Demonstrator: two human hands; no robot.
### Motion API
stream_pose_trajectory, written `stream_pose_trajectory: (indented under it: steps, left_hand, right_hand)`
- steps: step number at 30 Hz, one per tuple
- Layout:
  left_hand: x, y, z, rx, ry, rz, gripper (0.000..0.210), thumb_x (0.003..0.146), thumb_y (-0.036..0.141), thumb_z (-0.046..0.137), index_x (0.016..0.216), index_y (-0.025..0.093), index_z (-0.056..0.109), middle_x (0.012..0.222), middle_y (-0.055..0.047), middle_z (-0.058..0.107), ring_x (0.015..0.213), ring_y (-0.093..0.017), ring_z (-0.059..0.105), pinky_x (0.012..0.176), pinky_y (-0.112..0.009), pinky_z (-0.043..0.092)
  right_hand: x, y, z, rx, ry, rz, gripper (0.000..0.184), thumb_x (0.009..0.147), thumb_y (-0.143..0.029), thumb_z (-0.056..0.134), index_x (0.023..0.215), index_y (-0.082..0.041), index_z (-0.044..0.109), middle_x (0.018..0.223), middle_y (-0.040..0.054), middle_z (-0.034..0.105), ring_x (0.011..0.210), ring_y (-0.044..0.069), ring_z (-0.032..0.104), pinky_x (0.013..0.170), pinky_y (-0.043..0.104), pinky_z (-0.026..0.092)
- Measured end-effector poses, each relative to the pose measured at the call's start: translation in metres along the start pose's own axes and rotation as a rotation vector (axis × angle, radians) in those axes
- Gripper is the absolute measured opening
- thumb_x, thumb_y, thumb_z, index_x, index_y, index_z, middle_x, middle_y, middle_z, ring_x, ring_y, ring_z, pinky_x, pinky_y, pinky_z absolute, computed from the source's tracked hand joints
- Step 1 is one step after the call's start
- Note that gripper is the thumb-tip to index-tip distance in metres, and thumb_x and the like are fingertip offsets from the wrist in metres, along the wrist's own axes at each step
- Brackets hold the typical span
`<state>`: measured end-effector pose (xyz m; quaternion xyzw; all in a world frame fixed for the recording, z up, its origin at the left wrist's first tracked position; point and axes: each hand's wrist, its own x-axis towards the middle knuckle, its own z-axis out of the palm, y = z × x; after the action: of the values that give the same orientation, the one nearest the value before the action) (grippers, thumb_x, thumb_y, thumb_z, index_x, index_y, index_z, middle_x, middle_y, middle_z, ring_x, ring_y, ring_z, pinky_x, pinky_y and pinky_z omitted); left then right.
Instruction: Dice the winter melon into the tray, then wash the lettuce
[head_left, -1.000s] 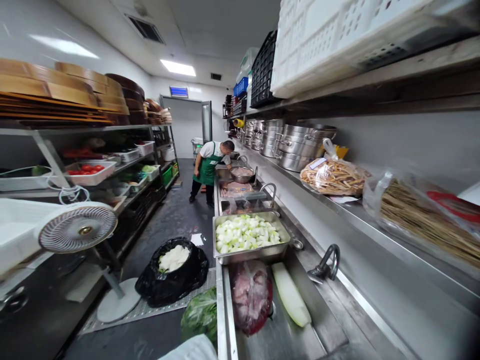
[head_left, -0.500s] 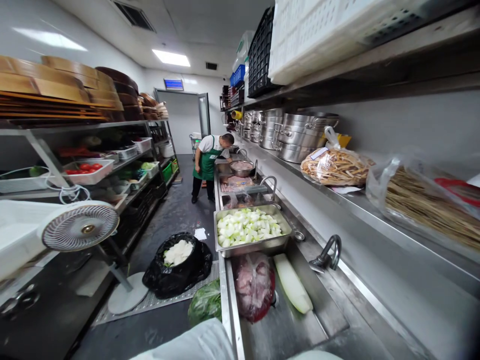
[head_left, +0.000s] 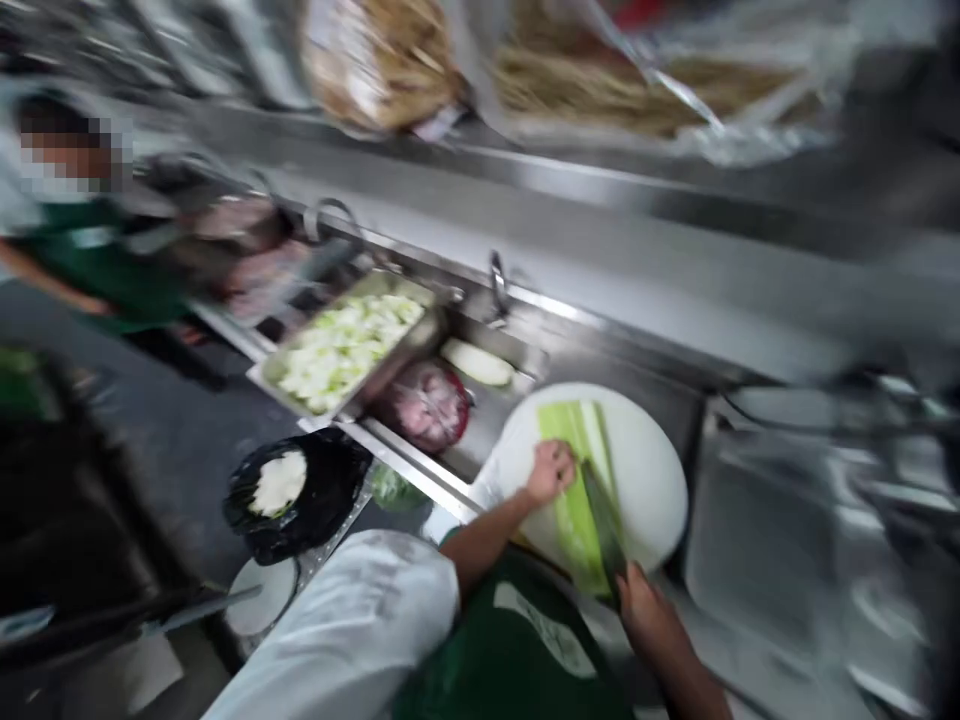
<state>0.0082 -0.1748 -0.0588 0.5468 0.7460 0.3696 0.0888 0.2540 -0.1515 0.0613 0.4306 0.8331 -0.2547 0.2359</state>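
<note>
Right hand (head_left: 640, 603): we see fingers wrapped tight round the handle of the knife (head_left: 603, 525). Left hand (head_left: 553, 470): fingers curled on the green strips (head_left: 576, 535) beside the blade; blurred, so we can't tell if they grip. Strips lie across the round white board (head_left: 652, 465), lower right of the frame. Centre-left, a metal tray (head_left: 409, 350) of chopped pieces (head_left: 349, 340). Co-worker (head_left: 97, 250), upper left.

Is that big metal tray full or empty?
It looks full: pale green chunks lie heaped across the metal tray.
</note>
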Motion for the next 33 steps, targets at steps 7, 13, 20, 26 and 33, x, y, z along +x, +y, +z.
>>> stream_pose_trajectory:
  steps: [7, 13, 20, 26, 33]
  left_hand:
    - [0.003, -0.011, 0.046, -0.113, 0.119, 0.054, 0.015, 0.096, 0.026, 0.056, 0.097, 0.02, 0.07, 0.114, -0.011, 0.065, 0.113, -0.026, 0.056, 0.1, -0.046, 0.039]
    - [0.0, -0.011, 0.045, -0.109, 0.089, 0.011, 0.017, 0.097, 0.029, 0.056, 0.096, 0.02, 0.071, 0.116, -0.012, 0.065, 0.114, -0.028, 0.055, 0.102, -0.047, 0.037]
    - [0.007, -0.014, 0.024, -0.211, -0.052, 0.078, 0.018, 0.099, 0.031, 0.057, 0.104, 0.021, 0.071, 0.122, -0.012, 0.066, 0.12, -0.028, 0.057, 0.108, -0.048, 0.039]
    - [-0.015, -0.037, -0.01, -0.468, -0.003, -0.178, 0.033, 0.1, 0.049, 0.057, 0.106, 0.018, 0.069, 0.107, -0.012, 0.069, 0.097, -0.023, 0.065, 0.088, -0.039, 0.054]
    - [-0.027, -0.026, 0.02, -0.846, 0.062, -0.484, 0.054, 0.08, 0.069, 0.075, 0.091, 0.017, 0.064, 0.081, -0.003, 0.064, 0.071, -0.014, 0.058, 0.069, -0.029, 0.05]
  right_hand:
    - [-0.054, 0.031, 0.041, 0.097, -0.181, 0.181, 0.027, 0.107, -0.014, 0.029, 0.117, -0.015, 0.054, 0.09, 0.0119, 0.074, 0.087, 0.024, 0.073, 0.065, 0.028, 0.033]
    - [-0.025, 0.021, 0.075, 0.17, -0.093, 0.191, 0.028, 0.109, -0.019, 0.025, 0.122, -0.012, 0.05, 0.096, 0.0164, 0.076, 0.09, 0.026, 0.073, 0.068, 0.03, 0.035]
    - [-0.017, 0.032, 0.062, 0.078, -0.049, 0.155, 0.029, 0.111, -0.023, 0.029, 0.122, -0.013, 0.055, 0.093, 0.0137, 0.074, 0.087, 0.024, 0.072, 0.067, 0.029, 0.031]
    - [-0.027, 0.013, 0.03, 0.023, -0.021, 0.185, 0.034, 0.111, -0.027, 0.027, 0.12, -0.016, 0.058, 0.087, 0.0105, 0.073, 0.085, 0.025, 0.072, 0.066, 0.029, 0.033]
    - [-0.008, -0.025, 0.0, -0.036, 0.054, 0.175, 0.031, 0.112, -0.027, 0.029, 0.118, -0.015, 0.057, 0.091, 0.0119, 0.075, 0.089, 0.025, 0.074, 0.068, 0.029, 0.038]
